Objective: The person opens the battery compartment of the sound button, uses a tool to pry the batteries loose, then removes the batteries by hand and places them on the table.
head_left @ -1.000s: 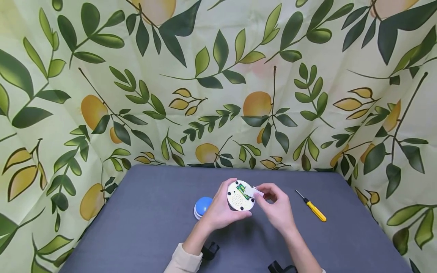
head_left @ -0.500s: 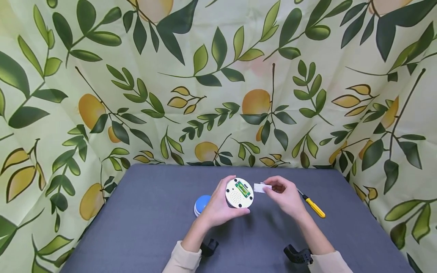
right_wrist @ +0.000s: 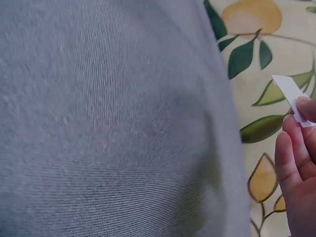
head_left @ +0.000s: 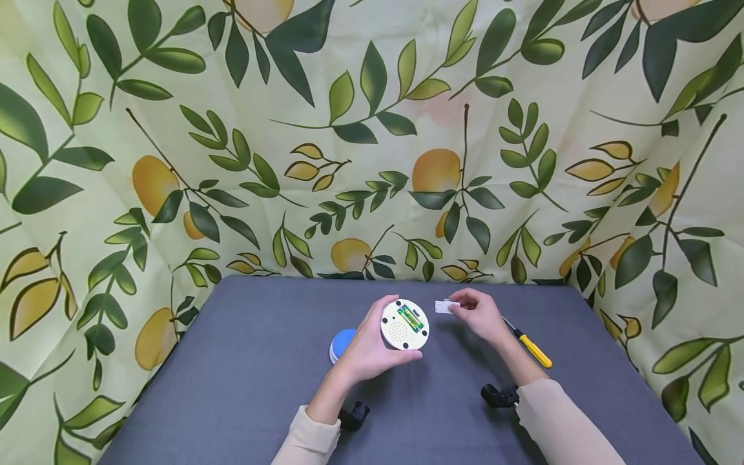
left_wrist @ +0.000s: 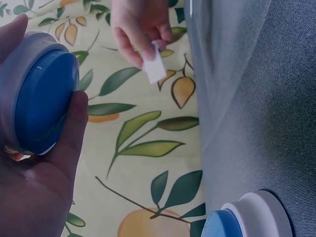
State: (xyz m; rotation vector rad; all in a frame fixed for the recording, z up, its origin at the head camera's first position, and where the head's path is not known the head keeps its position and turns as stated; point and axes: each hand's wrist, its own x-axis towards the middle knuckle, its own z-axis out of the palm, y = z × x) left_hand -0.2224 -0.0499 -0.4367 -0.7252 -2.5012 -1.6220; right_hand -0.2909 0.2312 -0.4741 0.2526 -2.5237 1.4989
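A slim screwdriver with a yellow and black handle (head_left: 529, 343) lies slantwise on the right part of the table covered in smooth blue-grey cloth (head_left: 256, 349), its handle end nearer the viewer. Left of the middle stands a blue-domed round button on a white base (head_left: 341, 340), partly hidden. Behind hangs a cream fabric backdrop printed with green leaves and orange fruit (head_left: 360, 158), slightly creased.

Head view: was bright and evenly lit, mostly sharp, its backdrop (head_left: 325, 219) print stretched toward the corners
Tabletop (head_left: 261, 361): took faint, soft-edged shadows near the left hand (head_left: 372, 345) and right hand (head_left: 479, 314)
Wrist views: both 2 were dimmer, bluish and hazy
White piece (right_wrist: 289, 91): looked nearly washed out
Right wrist shadow: spread broad and blurred across the cloth
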